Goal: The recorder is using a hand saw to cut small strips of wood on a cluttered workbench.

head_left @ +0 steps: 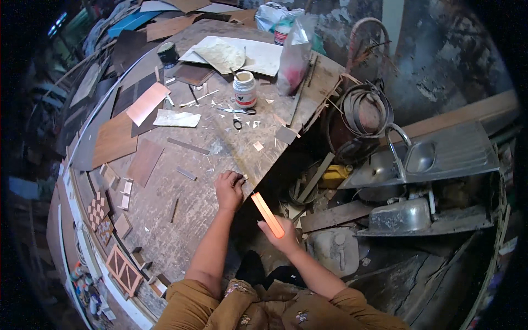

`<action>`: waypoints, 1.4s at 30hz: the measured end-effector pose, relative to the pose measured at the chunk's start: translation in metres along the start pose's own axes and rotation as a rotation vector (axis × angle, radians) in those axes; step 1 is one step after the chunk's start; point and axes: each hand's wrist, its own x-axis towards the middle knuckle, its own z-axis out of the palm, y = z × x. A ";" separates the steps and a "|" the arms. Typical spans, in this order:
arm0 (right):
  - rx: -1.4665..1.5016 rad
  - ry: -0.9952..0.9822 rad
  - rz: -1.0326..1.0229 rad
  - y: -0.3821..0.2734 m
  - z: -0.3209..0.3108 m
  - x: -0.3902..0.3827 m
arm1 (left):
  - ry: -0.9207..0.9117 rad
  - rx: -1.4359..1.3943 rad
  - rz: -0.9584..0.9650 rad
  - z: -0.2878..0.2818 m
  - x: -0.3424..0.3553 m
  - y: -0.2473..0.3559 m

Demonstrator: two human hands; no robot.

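Observation:
My left hand (pixel 229 190) rests on the worn wooden table (pixel 192 206) near its right edge. Its fingers are curled together, and a tiny pale piece shows at the fingertips, too small to name. Just past that edge, my right hand (pixel 281 235) is closed around a bright orange, straight bar (pixel 266 212) whose far end points up toward the table edge. Ahead of the left hand lie black-handled scissors (pixel 238 116) among pale scraps. Beside them stands an open white jar (pixel 245 91) with a stick in it.
Brown sheets (pixel 115 138) and small wooden pieces (pixel 126 193) lie on the table's left side. At the back are a dark can (pixel 168 55) and a clear plastic bag (pixel 295 60). To the right are a metal sink (pixel 445 153), a yellow container (pixel 335 176) and scrap boards.

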 end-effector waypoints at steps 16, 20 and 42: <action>0.127 -0.083 0.200 -0.005 -0.043 -0.074 | 0.058 0.043 0.033 -0.004 -0.006 -0.010; 0.091 -0.035 0.138 -0.003 -0.033 -0.087 | 0.103 0.008 0.038 -0.004 -0.012 0.000; 0.018 -0.001 0.014 0.011 -0.029 -0.093 | 0.069 -0.019 -0.031 0.008 -0.030 -0.006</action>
